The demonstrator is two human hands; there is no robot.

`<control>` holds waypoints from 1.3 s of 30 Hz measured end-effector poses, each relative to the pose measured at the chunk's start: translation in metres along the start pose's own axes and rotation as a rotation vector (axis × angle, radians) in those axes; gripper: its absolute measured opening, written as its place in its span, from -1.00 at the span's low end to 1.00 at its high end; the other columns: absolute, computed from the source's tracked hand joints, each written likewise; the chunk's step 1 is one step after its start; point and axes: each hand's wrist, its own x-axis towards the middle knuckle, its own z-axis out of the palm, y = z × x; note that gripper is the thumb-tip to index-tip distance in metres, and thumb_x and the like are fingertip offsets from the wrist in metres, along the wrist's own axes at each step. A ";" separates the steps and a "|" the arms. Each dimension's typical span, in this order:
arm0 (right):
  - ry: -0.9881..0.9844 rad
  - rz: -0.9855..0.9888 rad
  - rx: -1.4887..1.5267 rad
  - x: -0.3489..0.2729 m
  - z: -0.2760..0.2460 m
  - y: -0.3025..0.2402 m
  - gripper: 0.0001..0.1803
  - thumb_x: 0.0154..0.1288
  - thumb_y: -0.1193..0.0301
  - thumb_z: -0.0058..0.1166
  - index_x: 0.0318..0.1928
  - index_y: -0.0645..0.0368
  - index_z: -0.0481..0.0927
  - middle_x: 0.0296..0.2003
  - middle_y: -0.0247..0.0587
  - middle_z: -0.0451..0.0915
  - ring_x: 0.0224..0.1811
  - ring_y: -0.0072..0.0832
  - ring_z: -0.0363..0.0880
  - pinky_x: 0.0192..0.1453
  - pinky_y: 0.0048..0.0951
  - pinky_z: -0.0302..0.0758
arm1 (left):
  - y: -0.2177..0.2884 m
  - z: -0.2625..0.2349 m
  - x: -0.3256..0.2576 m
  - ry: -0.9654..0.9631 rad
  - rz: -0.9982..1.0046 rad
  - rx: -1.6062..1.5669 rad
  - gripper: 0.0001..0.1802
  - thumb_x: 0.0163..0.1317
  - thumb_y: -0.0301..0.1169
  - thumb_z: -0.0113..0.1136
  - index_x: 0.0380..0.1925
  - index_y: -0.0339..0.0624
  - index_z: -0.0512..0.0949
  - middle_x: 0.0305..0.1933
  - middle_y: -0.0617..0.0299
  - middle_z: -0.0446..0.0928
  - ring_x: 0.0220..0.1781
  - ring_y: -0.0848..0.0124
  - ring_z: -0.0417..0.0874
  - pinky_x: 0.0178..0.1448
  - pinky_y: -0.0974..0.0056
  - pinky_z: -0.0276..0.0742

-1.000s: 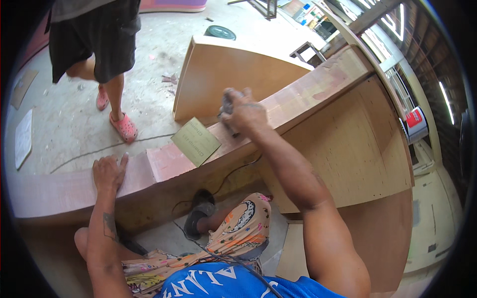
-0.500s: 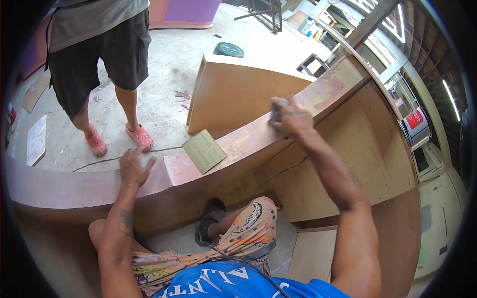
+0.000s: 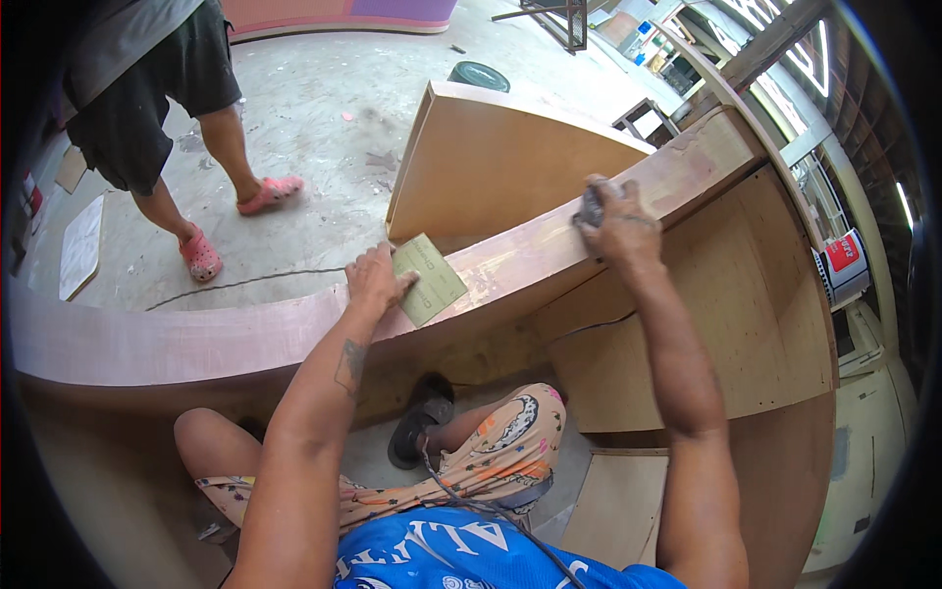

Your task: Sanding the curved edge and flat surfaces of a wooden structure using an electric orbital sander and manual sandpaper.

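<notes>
Two risks I note: the sheet [image 3: 432,282] could slide off the ledge [image 3: 226,339] if the left hand [image 3: 375,280] nudges it, since its corners lie close to the edges; the grey block [image 3: 590,208] could tip if the right hand [image 3: 628,226] strays past the near side. Position: the sheet lies on the ledge, touching the left hand, just to its right, and well apart from the right hand. Right hand: curled around the grey block. Left hand: thumb at the sheet; whether it pinches or merely rests, I cannot tell.
</notes>
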 end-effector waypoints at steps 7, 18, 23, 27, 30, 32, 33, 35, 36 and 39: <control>-0.226 -0.077 0.354 -0.055 0.044 -0.102 -0.28 0.18 0.02 0.32 0.35 -0.35 0.35 0.19 -0.02 0.34 0.07 0.00 0.65 0.16 -0.03 0.60 | -0.083 -0.046 0.001 0.459 0.312 -0.543 -0.67 0.27 -0.20 0.31 -0.41 -0.26 0.54 -0.49 0.17 0.44 -0.45 0.35 0.43 -0.32 0.22 0.38; -0.439 -0.342 0.513 -0.099 0.043 -0.179 -0.17 0.15 0.08 0.37 0.42 -0.34 0.29 0.22 -0.01 0.31 0.10 -0.01 0.63 0.17 -0.05 0.60 | -0.217 -0.130 -0.096 0.754 -0.067 -0.029 -0.69 0.52 -0.15 -0.05 -0.03 -0.18 0.38 -0.20 -0.18 0.63 -0.15 -0.18 0.64 -0.04 -0.09 0.44; -0.346 -0.323 0.412 -0.073 0.044 -0.122 -0.25 0.16 0.09 0.34 0.37 -0.41 0.34 0.18 -0.04 0.36 0.10 0.04 0.62 0.20 -0.03 0.57 | -0.208 -0.118 -0.097 0.830 -0.096 0.246 -0.74 0.53 -0.22 -0.06 0.03 -0.14 0.33 -0.21 -0.18 0.66 -0.18 -0.15 0.66 0.14 -0.02 0.39; -0.244 -0.221 0.249 -0.043 0.029 -0.056 -0.22 0.12 0.11 0.36 0.37 -0.40 0.34 0.20 -0.05 0.39 0.15 0.03 0.60 0.20 -0.06 0.58 | -0.196 -0.114 -0.097 0.807 -0.077 0.390 -0.74 0.51 -0.25 -0.03 0.03 -0.12 0.27 -0.32 -0.12 0.67 -0.22 -0.09 0.67 0.14 0.03 0.43; -0.187 -0.225 0.138 -0.017 0.013 -0.020 -0.24 0.11 0.13 0.36 0.35 -0.38 0.37 0.16 -0.06 0.42 0.14 -0.02 0.60 0.20 -0.09 0.58 | -0.185 -0.114 -0.097 0.706 -0.237 0.402 -0.74 0.51 -0.25 -0.03 0.02 -0.14 0.27 -0.40 -0.12 0.66 -0.24 -0.11 0.67 0.12 0.02 0.45; -0.219 -0.337 0.054 -0.003 0.007 -0.003 -0.28 0.15 0.11 0.30 0.35 -0.32 0.39 0.16 -0.11 0.41 0.09 -0.03 0.62 0.18 -0.08 0.57 | -0.181 -0.113 -0.097 0.660 -0.234 0.416 -0.51 0.54 -0.13 -0.10 0.26 -0.27 0.33 -0.30 -0.25 0.64 -0.19 -0.17 0.65 0.05 -0.10 0.50; -0.229 -0.359 0.062 0.001 0.009 0.001 -0.28 0.15 0.11 0.30 0.35 -0.32 0.39 0.16 -0.11 0.41 0.09 -0.03 0.62 0.18 -0.08 0.57 | -0.180 -0.112 -0.096 0.652 -0.248 0.418 -0.51 0.54 -0.13 -0.10 0.26 -0.27 0.33 -0.30 -0.25 0.64 -0.19 -0.17 0.65 0.05 -0.10 0.50; -0.300 -0.555 0.068 0.007 0.014 0.000 -0.28 0.12 0.12 0.33 0.33 -0.32 0.41 0.14 -0.20 0.44 0.10 -0.08 0.61 0.17 -0.08 0.57 | -0.180 -0.109 -0.094 0.704 -0.215 0.451 -0.51 0.54 -0.14 -0.11 0.25 -0.28 0.34 -0.34 -0.26 0.64 -0.25 -0.20 0.66 0.03 -0.11 0.52; -0.310 -0.615 0.093 0.008 0.020 -0.006 -0.30 0.08 0.14 0.34 0.29 -0.29 0.45 0.14 -0.23 0.45 0.10 -0.08 0.60 0.17 -0.08 0.56 | -0.181 -0.107 -0.093 0.718 -0.217 0.457 -0.51 0.54 -0.14 -0.11 0.25 -0.28 0.34 -0.34 -0.26 0.64 -0.25 -0.20 0.66 0.03 -0.11 0.52; -0.382 -0.765 0.245 0.008 0.034 -0.036 -0.29 -0.04 0.35 0.35 0.24 -0.21 0.51 0.11 -0.22 0.47 0.10 -0.09 0.61 0.19 -0.16 0.59 | -0.182 -0.105 -0.091 0.734 -0.221 0.464 -0.67 0.51 -0.24 -0.05 0.16 -0.13 0.37 -0.44 -0.18 0.65 -0.26 -0.10 0.67 0.03 -0.02 0.51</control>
